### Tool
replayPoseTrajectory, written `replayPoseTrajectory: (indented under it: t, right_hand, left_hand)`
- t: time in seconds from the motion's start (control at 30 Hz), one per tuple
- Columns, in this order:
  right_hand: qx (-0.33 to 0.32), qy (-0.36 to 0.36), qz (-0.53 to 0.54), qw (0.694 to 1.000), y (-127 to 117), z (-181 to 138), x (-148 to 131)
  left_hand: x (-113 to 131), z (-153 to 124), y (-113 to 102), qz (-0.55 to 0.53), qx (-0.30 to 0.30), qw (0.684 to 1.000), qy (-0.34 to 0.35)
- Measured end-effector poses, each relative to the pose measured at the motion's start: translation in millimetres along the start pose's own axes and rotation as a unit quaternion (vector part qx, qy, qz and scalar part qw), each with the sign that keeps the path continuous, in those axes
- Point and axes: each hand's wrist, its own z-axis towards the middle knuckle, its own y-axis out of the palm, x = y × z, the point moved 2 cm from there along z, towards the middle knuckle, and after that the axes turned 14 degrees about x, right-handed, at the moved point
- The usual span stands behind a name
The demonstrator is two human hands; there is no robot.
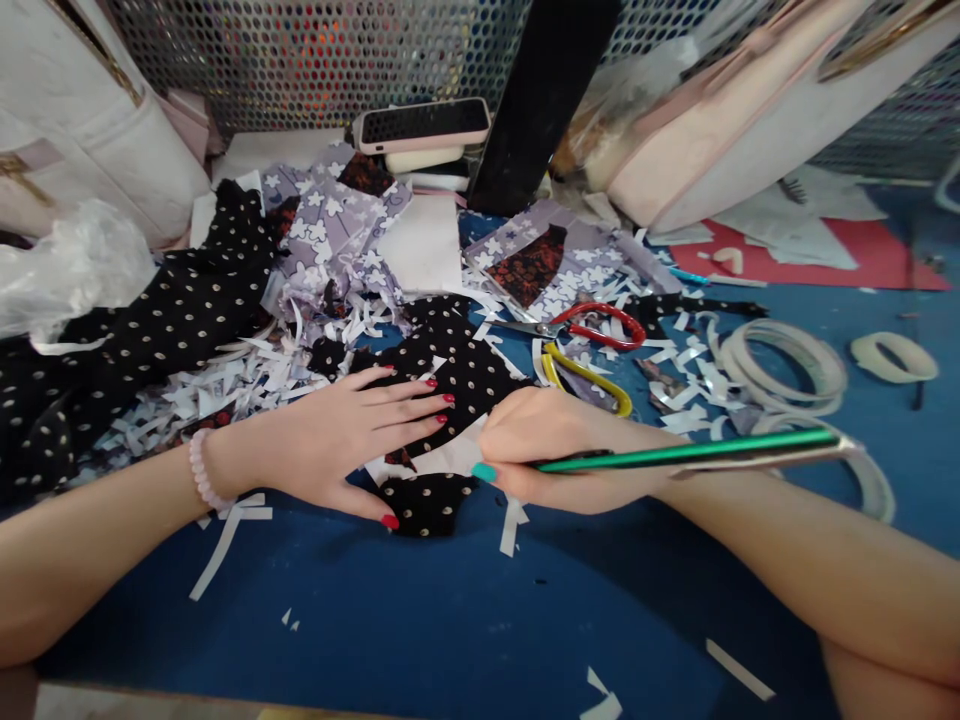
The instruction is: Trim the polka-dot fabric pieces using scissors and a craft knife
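My left hand (322,435) lies flat with fingers spread on black fabric with white dots (457,345). Its thumb rests at the edge of a smaller dotted piece (427,505) at the front. My right hand (570,445) is closed around a slim green metallic tool (690,452), whose back end points right over the wrist. The tool's working tip is hidden, so I cannot tell its exact kind. White paper (450,455) shows between both hands. Just beyond my right hand are scissors with red handles (607,325) and a yellow-handled tool (589,380).
Paper scraps (225,390) and purple floral pieces (337,220) cover the middle and left. Tape rolls (784,365) lie at right. A phone (424,125), a tall black object (544,105) and pale bags (739,125) stand at the back against metal mesh (262,60).
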Motion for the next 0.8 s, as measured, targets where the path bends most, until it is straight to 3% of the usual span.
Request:
replayPoseTrajectory:
  t: [0.1, 0.27, 0.8]
  right_hand:
    - [0.075, 0.021, 0.11, 0.991, 3.1, 7.1, -0.1]
    - [0.034, 0.034, 0.179, 0.983, 16.4, 17.6, 5.4]
    - [-0.042, 0.017, 0.09, 0.995, 9.8, 29.4, 2.4]
  left_hand:
    - [0.2, 0.7, -0.7, 0.001, 0.006, 1.0, 0.001]
    - [-1.1, 1.6, 0.6, 0.002, 0.001, 1.0, 0.0]
    - [-2.4, 1.1, 3.1, -0.003, 0.011, 1.0, 0.005]
